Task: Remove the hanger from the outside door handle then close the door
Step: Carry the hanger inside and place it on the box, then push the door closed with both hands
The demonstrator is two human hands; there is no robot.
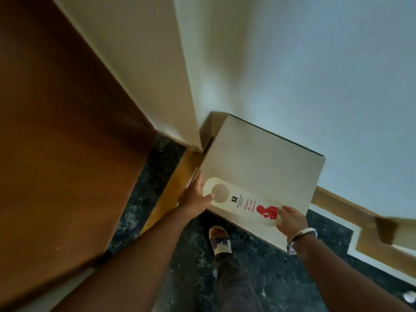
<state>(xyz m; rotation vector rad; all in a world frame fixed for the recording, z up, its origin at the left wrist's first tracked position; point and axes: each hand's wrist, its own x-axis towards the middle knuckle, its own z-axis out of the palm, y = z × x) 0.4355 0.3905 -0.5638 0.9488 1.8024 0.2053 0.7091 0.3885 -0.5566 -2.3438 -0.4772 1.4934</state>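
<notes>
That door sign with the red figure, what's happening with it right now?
A person holds the cream "Please do not disturb" door hanger flat over the top of a pale cardboard box by the white wall. The left hand grips the end with the round hole, and the right hand, with a silver bangle on its wrist, pinches the end with the red figure. The hanger is off any handle. The brown wooden door stands on the left, untouched.
</notes>
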